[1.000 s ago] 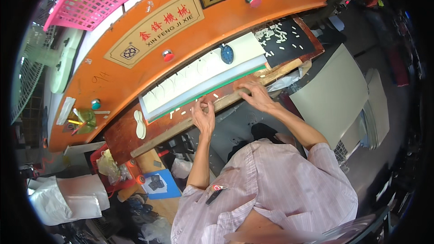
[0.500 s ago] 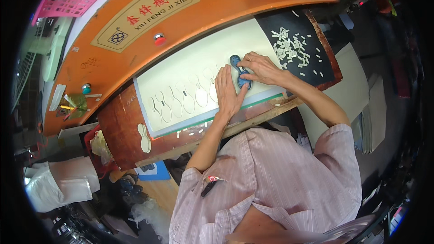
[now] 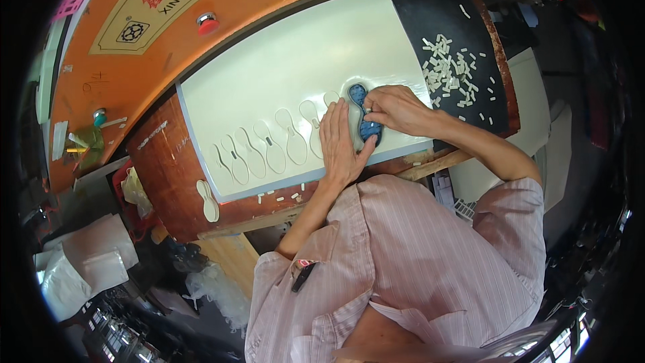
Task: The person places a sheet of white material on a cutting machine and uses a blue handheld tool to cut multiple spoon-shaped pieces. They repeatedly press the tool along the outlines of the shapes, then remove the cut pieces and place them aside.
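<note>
A sole-shaped cutting die (image 3: 370, 132) with a blue filling stands on a cream sheet (image 3: 269, 54), at the right end of a row of sole outlines (image 3: 290, 136) cut into it. My left hand (image 3: 341, 144) lies on the sheet just left of the die, fingers stretched out, its thumb reaching the die's near end. From the right, my right hand (image 3: 400, 113) bends over the die's narrow middle. Its thumb and fingertips are pinched together there. A small pale bit seems to show at the tips, but I cannot make out what it is.
A heap of small white strips (image 3: 451, 70) lies on a black mat at the right. More strips lie along the front edge. Cut sole pieces (image 3: 208, 202) are stacked on the brown board at the left. Behind rises an orange machine front with a red button (image 3: 207, 23).
The view has shifted, bringing the sheet closer. My right fingertips have drawn together into a pinch at the die's middle. My left hand stays beside the die.
</note>
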A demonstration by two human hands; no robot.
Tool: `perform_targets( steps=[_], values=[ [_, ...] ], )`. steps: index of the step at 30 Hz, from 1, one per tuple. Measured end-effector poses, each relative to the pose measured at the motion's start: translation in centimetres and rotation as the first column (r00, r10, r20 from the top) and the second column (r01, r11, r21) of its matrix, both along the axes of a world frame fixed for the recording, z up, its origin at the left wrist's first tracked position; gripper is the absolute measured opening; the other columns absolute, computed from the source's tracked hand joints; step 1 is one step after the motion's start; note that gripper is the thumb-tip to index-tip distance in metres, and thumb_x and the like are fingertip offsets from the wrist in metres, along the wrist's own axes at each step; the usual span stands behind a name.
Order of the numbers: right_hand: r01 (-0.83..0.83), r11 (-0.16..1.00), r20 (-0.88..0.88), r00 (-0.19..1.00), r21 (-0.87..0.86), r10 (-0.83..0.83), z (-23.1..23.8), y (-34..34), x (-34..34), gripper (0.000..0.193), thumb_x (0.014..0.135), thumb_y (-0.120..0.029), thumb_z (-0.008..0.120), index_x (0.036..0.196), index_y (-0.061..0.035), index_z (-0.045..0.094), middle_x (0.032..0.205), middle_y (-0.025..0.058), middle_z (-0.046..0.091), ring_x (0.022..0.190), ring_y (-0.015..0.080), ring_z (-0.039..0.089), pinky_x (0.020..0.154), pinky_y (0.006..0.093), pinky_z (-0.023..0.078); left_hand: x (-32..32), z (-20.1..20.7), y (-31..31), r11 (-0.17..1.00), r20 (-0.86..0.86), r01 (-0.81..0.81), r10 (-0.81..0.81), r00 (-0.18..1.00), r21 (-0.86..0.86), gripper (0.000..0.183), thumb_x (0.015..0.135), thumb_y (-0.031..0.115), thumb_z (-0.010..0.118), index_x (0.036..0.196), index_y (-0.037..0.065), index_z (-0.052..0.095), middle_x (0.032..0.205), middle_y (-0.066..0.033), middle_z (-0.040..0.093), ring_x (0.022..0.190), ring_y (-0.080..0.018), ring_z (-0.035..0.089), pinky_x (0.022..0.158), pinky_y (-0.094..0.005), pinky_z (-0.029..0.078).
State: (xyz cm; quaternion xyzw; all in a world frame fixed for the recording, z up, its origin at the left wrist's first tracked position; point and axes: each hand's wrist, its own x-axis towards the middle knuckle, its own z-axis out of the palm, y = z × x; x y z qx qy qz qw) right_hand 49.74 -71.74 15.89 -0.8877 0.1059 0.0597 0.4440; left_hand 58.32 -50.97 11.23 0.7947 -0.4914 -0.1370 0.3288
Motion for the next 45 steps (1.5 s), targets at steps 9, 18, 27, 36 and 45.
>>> perform_targets(
  steps=[9, 18, 27, 36, 45],
  values=[
    [0.203, 0.940, 0.066, 0.971, 0.274, -0.229, -2.3, 0.8, -1.2, 0.017, 0.097, -0.015, 0.070, 0.097, 0.0013, 0.066, 0.076, 0.0140, 0.066, 0.069, 0.0238, 0.064, 0.067, 0.0381, 0.049, 0.2, 0.4, -0.3, 1.000, 0.009, -0.006, 0.006, 1.000, -0.003, 0.095, 0.089, 0.034, 0.078, 0.160, -0.008, 0.030, 0.160, -0.0298, 0.040, 0.150, -0.0470, 0.035, 0.124, -0.0550, 0.025],
    [0.412, 0.860, 0.086, 0.887, 0.301, -0.455, -1.1, -1.3, -2.6, 0.020, 0.103, -0.018, 0.067, 0.102, 0.0013, 0.068, 0.078, 0.0071, 0.066, 0.074, 0.0133, 0.059, 0.069, 0.0305, 0.048, 0.3, 0.2, -0.2, 1.000, 0.004, -0.011, 0.012, 1.000, -0.018, 0.094, 0.088, 0.032, 0.079, 0.159, -0.008, 0.032, 0.159, -0.0291, 0.041, 0.149, -0.0468, 0.036, 0.124, -0.0544, 0.026],
    [0.628, 0.569, 0.477, 0.776, -0.530, -0.412, 0.0, -4.5, -4.3, 0.018, 0.095, -0.013, 0.070, 0.108, -0.0024, 0.075, 0.113, 0.0158, 0.071, 0.103, 0.0359, 0.067, 0.092, 0.0450, 0.054, 0.5, 0.1, -0.6, 0.999, 0.011, -0.015, 0.015, 1.000, -0.047, 0.093, 0.088, 0.033, 0.079, 0.158, -0.008, 0.033, 0.159, -0.0285, 0.041, 0.149, -0.0465, 0.036, 0.124, -0.0544, 0.026],
    [0.104, 0.940, 0.327, 0.945, -0.325, 0.009, -1.5, 1.3, -0.4, 0.016, 0.091, -0.010, 0.067, 0.104, -0.0014, 0.069, 0.094, 0.0143, 0.066, 0.095, 0.0343, 0.068, 0.081, 0.0439, 0.055, 0.7, 0.3, -0.7, 0.999, -0.032, -0.028, 0.028, 0.999, -0.015, 0.093, 0.087, 0.035, 0.078, 0.157, -0.010, 0.035, 0.161, -0.0277, 0.040, 0.152, -0.0449, 0.034, 0.126, -0.0542, 0.022],
    [0.108, 0.994, 0.087, 0.990, -0.008, -0.107, -1.3, 0.4, -0.5, 0.014, 0.096, -0.014, 0.061, 0.098, -0.0012, 0.066, 0.092, 0.0176, 0.069, 0.077, 0.0314, 0.069, 0.069, 0.0411, 0.055, 1.0, 0.3, -0.9, 0.999, -0.010, -0.018, 0.017, 1.000, -0.043, 0.092, 0.088, 0.032, 0.078, 0.158, -0.008, 0.034, 0.158, -0.0289, 0.042, 0.149, -0.0459, 0.037, 0.124, -0.0544, 0.025]
  ],
)
